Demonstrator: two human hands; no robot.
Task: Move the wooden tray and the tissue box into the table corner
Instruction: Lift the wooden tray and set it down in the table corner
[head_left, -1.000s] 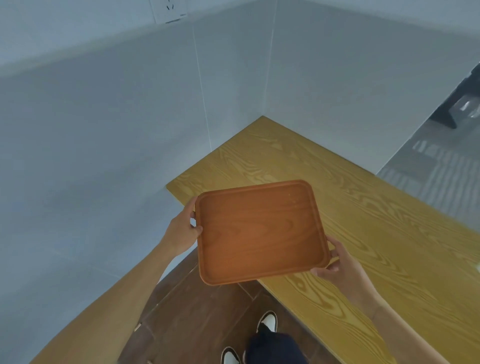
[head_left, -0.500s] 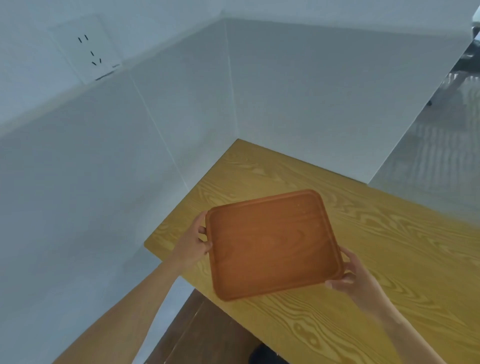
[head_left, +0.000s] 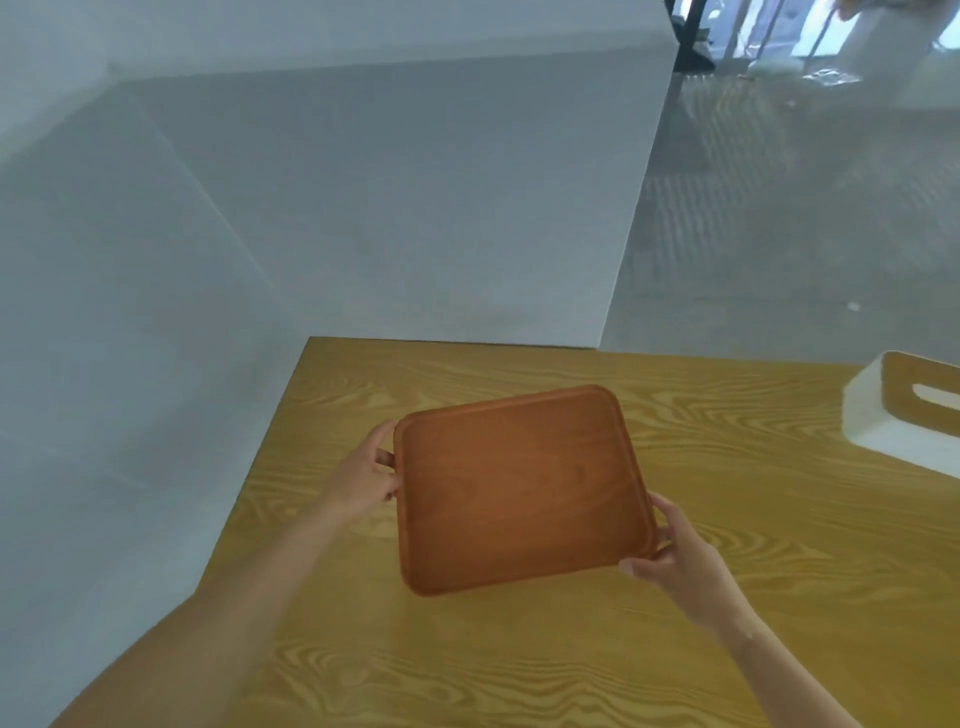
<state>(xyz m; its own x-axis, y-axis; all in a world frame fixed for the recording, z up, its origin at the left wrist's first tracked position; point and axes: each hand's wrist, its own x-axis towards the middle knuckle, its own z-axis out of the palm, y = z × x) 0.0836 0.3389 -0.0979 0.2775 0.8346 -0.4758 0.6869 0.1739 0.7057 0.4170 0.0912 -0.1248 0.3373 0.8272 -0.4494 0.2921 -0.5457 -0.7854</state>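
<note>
A reddish-brown wooden tray (head_left: 519, 488) with rounded corners and nothing in it hangs above the yellow wood-grain table (head_left: 727, 597). My left hand (head_left: 366, 473) grips its left edge and my right hand (head_left: 675, 558) grips its lower right corner. A white tissue box (head_left: 878, 415) with a wooden top and a slot sits on the table at the far right, partly cut off by the frame edge. The table corner lies just beyond the tray, where the white walls meet.
White panel walls (head_left: 363, 208) close the table's left and far sides. A grey glass pane (head_left: 805, 208) runs behind the table on the right. Bare tabletop lies between the tray and the corner.
The view has swung right and over the table; the floor and shoes are gone from sight and the tissue box has appeared. Both hands carried the tray over the tabletop.
</note>
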